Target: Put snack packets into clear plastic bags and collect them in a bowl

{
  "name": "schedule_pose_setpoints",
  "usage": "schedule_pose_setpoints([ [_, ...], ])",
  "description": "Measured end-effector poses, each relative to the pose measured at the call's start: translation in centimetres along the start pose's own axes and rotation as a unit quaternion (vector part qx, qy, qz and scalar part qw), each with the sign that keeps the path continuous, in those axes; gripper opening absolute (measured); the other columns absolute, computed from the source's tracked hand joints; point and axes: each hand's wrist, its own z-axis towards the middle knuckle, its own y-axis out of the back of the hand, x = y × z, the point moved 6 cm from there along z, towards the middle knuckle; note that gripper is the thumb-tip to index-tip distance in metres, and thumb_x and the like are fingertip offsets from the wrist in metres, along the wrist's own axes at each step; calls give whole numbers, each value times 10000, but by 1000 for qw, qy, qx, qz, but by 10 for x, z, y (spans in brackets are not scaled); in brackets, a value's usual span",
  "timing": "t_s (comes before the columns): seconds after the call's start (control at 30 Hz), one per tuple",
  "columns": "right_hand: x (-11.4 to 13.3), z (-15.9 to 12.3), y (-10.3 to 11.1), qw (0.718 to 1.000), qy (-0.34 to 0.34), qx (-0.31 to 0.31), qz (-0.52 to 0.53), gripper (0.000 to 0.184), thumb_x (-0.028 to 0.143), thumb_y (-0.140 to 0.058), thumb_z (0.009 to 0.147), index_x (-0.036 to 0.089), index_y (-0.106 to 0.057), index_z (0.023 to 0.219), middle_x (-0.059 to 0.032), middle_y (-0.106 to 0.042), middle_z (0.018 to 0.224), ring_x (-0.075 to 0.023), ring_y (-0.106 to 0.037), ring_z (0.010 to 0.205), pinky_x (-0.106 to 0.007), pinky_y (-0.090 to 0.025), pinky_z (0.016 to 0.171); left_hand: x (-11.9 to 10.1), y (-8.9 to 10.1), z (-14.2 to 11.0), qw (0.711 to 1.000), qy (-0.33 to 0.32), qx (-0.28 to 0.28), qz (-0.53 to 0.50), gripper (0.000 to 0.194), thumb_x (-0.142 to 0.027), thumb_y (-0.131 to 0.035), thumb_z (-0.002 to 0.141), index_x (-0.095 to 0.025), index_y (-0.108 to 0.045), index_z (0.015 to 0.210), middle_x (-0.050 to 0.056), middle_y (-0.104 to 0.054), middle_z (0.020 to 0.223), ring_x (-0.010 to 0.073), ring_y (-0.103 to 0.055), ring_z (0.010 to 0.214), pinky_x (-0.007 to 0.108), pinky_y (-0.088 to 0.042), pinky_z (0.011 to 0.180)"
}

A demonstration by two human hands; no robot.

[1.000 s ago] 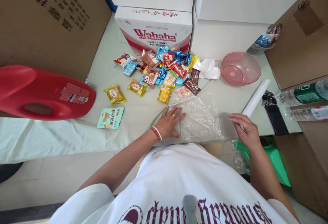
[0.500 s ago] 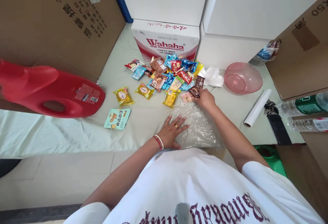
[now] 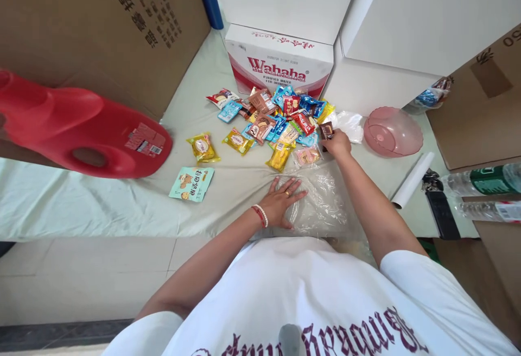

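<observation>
My left hand point(image 3: 280, 201) lies flat with fingers spread, pressing on the edge of a crinkled clear plastic bag point(image 3: 321, 204) at the table's front. Beyond the bag, my right hand point(image 3: 338, 144) is closed on a dark brown snack packet point(image 3: 326, 130), at the right side of a heap of wrapped snacks point(image 3: 280, 120). My fingers partly cover the brown wrapper. A pink snack packet point(image 3: 307, 156) lies just left of that hand. Yellow-wrapped snacks point(image 3: 203, 147) and a mint-green pouch point(image 3: 191, 184) rest farther left.
A Wahaba-style white and red carton point(image 3: 280, 63) stands behind the heap. On the right are a pink bowl point(image 3: 393, 132), a white roll point(image 3: 414, 179), a black phone point(image 3: 443, 215) and plastic bottles point(image 3: 488, 180). A large red jug point(image 3: 89, 133) lies at left.
My right hand has shifted slightly away and right with the brown wrapper, uncovering more of the pink packet. My left hand stays on the bag. The whole view has shifted a little.
</observation>
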Motion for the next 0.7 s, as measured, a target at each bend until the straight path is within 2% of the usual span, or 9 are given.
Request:
schedule_pose_setpoints([
  [0.1,-19,-29,30,996,90,-28,7,535,362,-742,739,161,-636,1224,-139,-678,1156,-305,-655,1020,-393,-522,864,0,3,-2,1000,2,-5,-13,1199,-584,-829,631,-275,-224,1620,162,-112,1714,363,-89,1586,652,82,1220],
  [0.17,-26,-65,45,978,204,-19,31,590,359,-740,747,174,-602,1290,-122,-654,1185,-302,-637,1060,-403,-514,902,0,4,-2,1000,2,-5,-17,1239,-572,-845,616,-255,-201,1625,175,-95,1713,363,-91,1585,650,78,1223],
  [0.23,-25,-110,42,943,324,58,39,613,307,-714,775,206,-558,1359,-101,-630,1223,-280,-627,1092,-377,-509,911,0,5,-2,1000,0,-3,-19,1271,-554,-859,603,-236,-181,1629,187,-74,1712,366,-92,1585,649,75,1224],
  [0.3,-24,-151,24,908,389,155,0,594,235,-676,800,244,-546,1379,-83,-624,1232,-254,-640,1064,-328,-505,848,0,6,0,1000,-1,1,-16,1287,-538,-868,594,-220,-172,1630,196,-63,1711,368,-89,1585,647,77,1225],
  [0.37,-25,-177,1,890,400,211,-62,579,190,-644,821,264,-543,1387,-81,-621,1256,-236,-658,1009,-290,-482,758,1,5,1,1000,1,8,-11,1298,-540,-869,588,-197,-170,1628,205,-69,1708,371,-88,1585,642,81,1227],
  [0.47,-26,-188,-21,886,387,219,-129,553,158,-596,865,269,-534,1403,-92,-606,1318,-229,-666,999,-270,-440,697,4,4,-2,1000,9,12,-4,1319,-551,-865,587,-167,-150,1628,220,-67,1705,373,-79,1586,630,74,1233],
  [0.7,-24,-183,-27,892,364,221,-149,575,223,-643,882,234,-500,1439,-125,-594,1313,-276,-669,1027,-305,-467,713,8,6,-19,998,58,20,20,1284,-542,-837,652,-127,-111,1628,244,-57,1697,364,-65,1589,646,39,1229],
])
